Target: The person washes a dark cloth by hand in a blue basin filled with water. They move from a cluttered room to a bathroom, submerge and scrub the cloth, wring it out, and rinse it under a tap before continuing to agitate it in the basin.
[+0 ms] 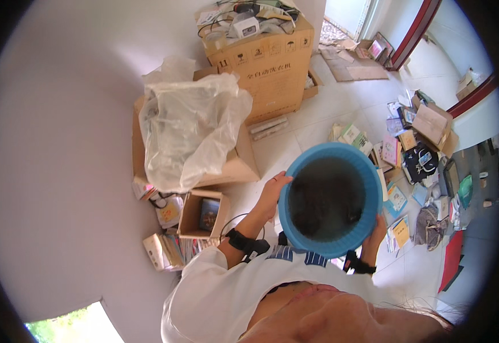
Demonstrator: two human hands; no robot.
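A round blue plastic basin [329, 150] is held up in front of my body. Inside lies dark, murky liquid [326, 197] with darker soaked shapes in it, too unclear to name. At the basin's left side my left hand [272, 193] grips the rim, fingers mostly under or behind it. My right hand [377, 233] supports the lower right side, its fingers partly hidden by the wall. Black straps circle both wrists.
To the left stand an open carton under crumpled clear plastic [192, 128], a tall cardboard box [269, 74] topped with cables, and a small box [204, 214] beside books. Books, bags and cartons [432, 123] litter the tiled floor at right, near a dark red door frame [415, 34].
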